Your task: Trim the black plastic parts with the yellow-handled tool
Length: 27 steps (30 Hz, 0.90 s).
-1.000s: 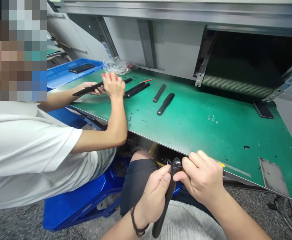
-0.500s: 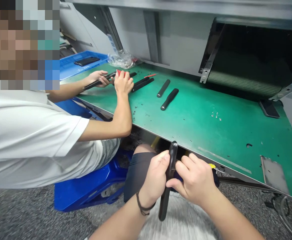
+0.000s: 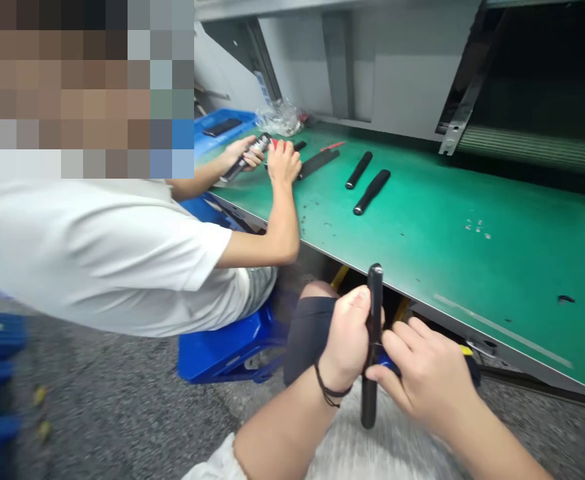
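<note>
Beyond the front edge of the green worktop point(image 3: 472, 247), a slim black rubbery bar point(image 3: 373, 313) has been turned upright, clamped by the fingers of the left hand point(image 3: 345, 340), with the right hand's point(image 3: 425, 377) fingers curled together against it.

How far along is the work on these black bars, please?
Possibly done: the several black bars lying on the green bench mat, though nothing shows whether they are finished. In hand: one black bar, held upright in the left hand with the right hand's fingers against it, and another in a co-worker's hand. Left: perhaps the dark piece in the blue plastic crate, which I cannot make out.
</note>
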Each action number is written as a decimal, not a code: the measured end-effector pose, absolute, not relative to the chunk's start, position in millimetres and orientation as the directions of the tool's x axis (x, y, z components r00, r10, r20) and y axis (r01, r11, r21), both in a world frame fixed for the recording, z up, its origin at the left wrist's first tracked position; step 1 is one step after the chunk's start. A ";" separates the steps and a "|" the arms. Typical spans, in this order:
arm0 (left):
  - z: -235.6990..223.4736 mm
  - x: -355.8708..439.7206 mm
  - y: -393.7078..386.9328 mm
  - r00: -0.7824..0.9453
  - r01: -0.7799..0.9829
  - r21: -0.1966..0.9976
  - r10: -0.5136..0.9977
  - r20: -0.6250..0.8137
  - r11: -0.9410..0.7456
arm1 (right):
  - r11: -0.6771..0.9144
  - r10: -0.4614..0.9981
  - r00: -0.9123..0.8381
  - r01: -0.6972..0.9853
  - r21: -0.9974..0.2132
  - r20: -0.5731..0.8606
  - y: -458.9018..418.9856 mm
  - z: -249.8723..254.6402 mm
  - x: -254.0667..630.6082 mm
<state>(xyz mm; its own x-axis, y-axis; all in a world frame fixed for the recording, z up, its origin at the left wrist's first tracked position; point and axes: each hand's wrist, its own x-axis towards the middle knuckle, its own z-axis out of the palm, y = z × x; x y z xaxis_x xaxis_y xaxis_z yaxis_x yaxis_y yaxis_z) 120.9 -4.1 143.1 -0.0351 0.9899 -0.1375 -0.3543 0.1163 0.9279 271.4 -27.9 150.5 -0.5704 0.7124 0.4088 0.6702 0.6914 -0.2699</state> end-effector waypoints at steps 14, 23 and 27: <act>150.0 115.8 19.2 -0.120 -0.528 0.839 0.967 -0.225 0.130 | 0.716 0.698 -0.657 0.633 -0.294 0.285 -42.5 145.9 270.7; 151.0 112.5 32.4 -0.254 -0.639 0.763 0.909 -0.330 0.098 | 0.711 0.694 -0.634 0.676 -0.192 0.341 -47.3 143.6 269.9; 146.7 110.3 36.2 -0.300 -0.703 0.707 0.869 -0.394 0.078 | 0.695 0.686 -0.600 0.707 -0.128 0.413 -51.0 139.5 268.9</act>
